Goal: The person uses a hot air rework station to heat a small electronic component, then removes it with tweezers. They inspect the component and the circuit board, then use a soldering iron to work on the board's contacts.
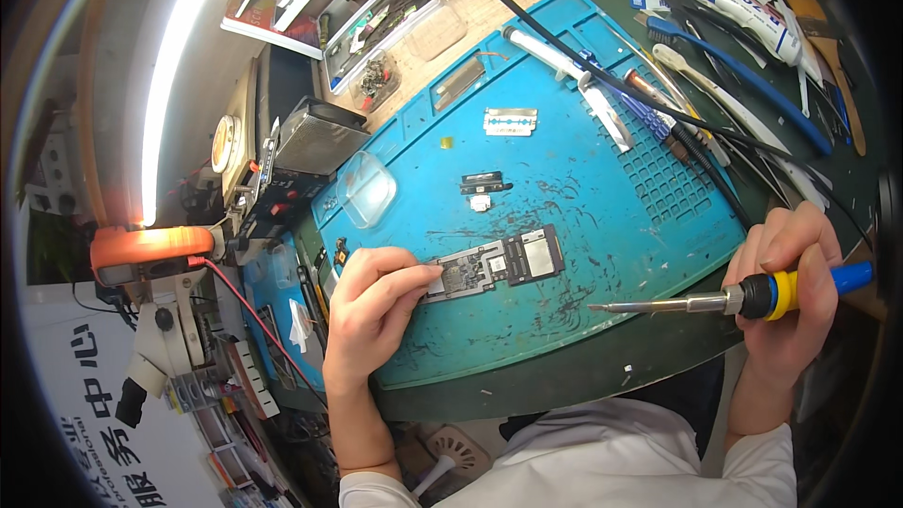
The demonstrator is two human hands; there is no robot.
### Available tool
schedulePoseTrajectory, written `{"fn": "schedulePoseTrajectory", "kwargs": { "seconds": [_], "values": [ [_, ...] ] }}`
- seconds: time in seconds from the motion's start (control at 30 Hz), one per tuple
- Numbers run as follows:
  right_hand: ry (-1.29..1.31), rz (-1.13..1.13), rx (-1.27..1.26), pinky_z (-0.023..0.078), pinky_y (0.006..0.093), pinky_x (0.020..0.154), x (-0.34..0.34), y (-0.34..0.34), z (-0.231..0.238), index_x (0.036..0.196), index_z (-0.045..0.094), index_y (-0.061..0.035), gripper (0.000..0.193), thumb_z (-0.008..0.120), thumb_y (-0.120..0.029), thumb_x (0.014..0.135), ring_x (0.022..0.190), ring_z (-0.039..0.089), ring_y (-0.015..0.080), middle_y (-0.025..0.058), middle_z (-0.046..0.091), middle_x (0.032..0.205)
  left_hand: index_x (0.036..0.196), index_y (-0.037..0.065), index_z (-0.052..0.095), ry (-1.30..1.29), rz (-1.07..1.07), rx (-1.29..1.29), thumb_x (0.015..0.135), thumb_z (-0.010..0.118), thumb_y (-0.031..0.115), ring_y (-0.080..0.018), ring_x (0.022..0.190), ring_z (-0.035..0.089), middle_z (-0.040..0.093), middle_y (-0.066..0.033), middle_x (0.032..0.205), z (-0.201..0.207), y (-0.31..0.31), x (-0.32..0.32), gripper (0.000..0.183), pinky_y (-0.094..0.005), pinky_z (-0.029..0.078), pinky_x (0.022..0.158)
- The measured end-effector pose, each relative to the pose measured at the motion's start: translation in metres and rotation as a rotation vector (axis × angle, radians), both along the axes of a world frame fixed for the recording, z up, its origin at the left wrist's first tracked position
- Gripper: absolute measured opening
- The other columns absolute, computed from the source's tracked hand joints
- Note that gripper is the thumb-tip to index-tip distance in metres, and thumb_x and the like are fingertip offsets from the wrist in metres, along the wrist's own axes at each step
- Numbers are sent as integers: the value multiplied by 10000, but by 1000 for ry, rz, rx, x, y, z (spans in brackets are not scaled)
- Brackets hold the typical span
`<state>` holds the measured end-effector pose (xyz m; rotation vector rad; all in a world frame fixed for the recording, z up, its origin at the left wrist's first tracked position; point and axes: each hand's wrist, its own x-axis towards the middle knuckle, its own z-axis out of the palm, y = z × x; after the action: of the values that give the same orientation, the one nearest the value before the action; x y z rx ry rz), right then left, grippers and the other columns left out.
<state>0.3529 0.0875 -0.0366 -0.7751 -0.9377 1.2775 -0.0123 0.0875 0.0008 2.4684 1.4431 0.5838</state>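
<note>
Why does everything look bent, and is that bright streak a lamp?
Head view: wide fisheye lens, so the blue mat's edges curve and the picture's corners turn black; yes, the streak looks like a tube lamp, glaring white at upper left; the left hand and right hand look reasonably sharp.

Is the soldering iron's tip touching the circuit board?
No: the soldering iron in the right hand ends short of the circuit board, with blue mat showing between them.
</note>
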Motion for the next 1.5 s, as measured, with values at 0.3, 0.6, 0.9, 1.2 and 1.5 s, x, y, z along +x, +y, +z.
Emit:
{"fn": "schedulePoseTrajectory", "kwargs": {
  "seconds": [0.3, 0.6, 0.9, 1.2, 1.5],
  "values": [
    [-29, -8, -34, 462, 228, 464, 2, 1, -1, 896, 599, 15, 341, 564, -309, 996, 548, 571, 118, 87, 566, 726, 952, 39, 707, 152, -61, -151, 799, 763, -24, -262, 816, 664, 671, -79, 901, 26, 17, 8, 174, -351, 533, 706],
    [-9, -5, -67, 483, 236, 484, 0, 1, 2, 892, 639, 2, 333, 600, -315, 986, 565, 608, 116, 81, 620, 764, 933, 77, 706, 307, -80, -281, 838, 762, 39, -246, 814, 677, 673, -49, 906, 46, 28, 16, 116, -349, 539, 689],
    [-7, 10, -72, 488, 238, 491, 0, 0, 3, 889, 640, -2, 327, 615, -315, 979, 567, 613, 119, 82, 627, 772, 933, 71, 668, 309, -139, -364, 861, 756, 55, -258, 818, 674, 666, -53, 909, 48, 39, 13, 114, -356, 534, 719],
    [-26, -16, -66, 486, 235, 483, 0, 0, 2, 873, 636, 3, 343, 626, -328, 965, 552, 599, 120, 74, 595, 745, 953, 37, 585, 335, -148, -365, 892, 692, 21, -309, 852, 621, 591, -95, 942, 43, 35, 16, 124, -394, 509, 743],
    [-34, -1, -23, 481, 228, 476, 3, -1, -3, 907, 613, 8, 338, 612, -323, 977, 558, 591, 113, 84, 590, 738, 955, 29, 554, 225, -111, -167, 850, 682, -33, -344, 883, 592, 575, -127, 948, 22, 17, 8, 177, -415, 496, 767]
  ]
}}
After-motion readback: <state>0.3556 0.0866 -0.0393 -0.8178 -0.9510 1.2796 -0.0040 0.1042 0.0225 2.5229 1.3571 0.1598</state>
